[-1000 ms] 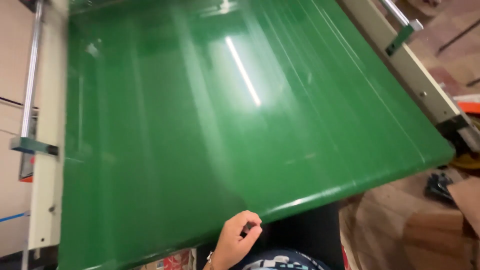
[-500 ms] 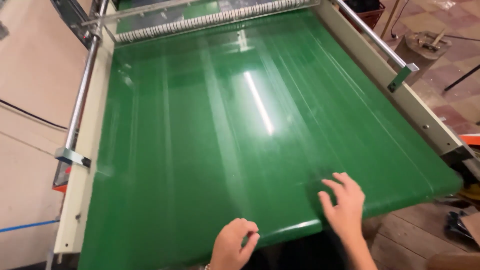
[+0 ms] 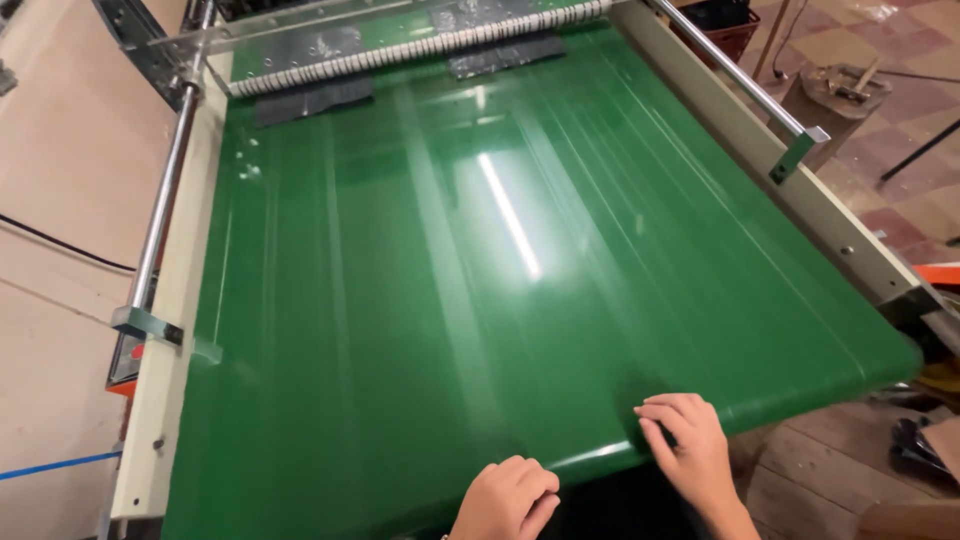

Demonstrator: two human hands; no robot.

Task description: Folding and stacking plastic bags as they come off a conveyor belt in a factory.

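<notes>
Down at six o'clock, both hands sit on the near lip of the belt. The left hand (image 3: 508, 497) has its fingers curled under into a loose fist, knuckles touching the rounded green edge and holding nothing. Just beside it, toward five o'clock, the right hand (image 3: 688, 447) lies flat, fingers (image 3: 668, 412) spread open and pressed palm-down on the surface, also gripping nothing.

The green belt (image 3: 420, 330) itself fills the middle of the view, glossy and streaked with blur, with a bright strip of light reflected up its centre toward twelve o'clock. Nothing lies on it near the hands.

At nine o'clock a cream side rail (image 3: 165, 380) runs up the belt's left edge with a steel rod (image 3: 160, 215) and a small bracket alongside; a matching rail (image 3: 800, 205) runs up at three o'clock. At twelve o'clock, well away from the hands, a toothed white roller (image 3: 420, 47) spans the belt under a clear guard (image 3: 300, 25), with dark flaps hanging just below it.

Judging by the pose, this looks like a waiting stance at the belt's edge, both hands free.
</notes>
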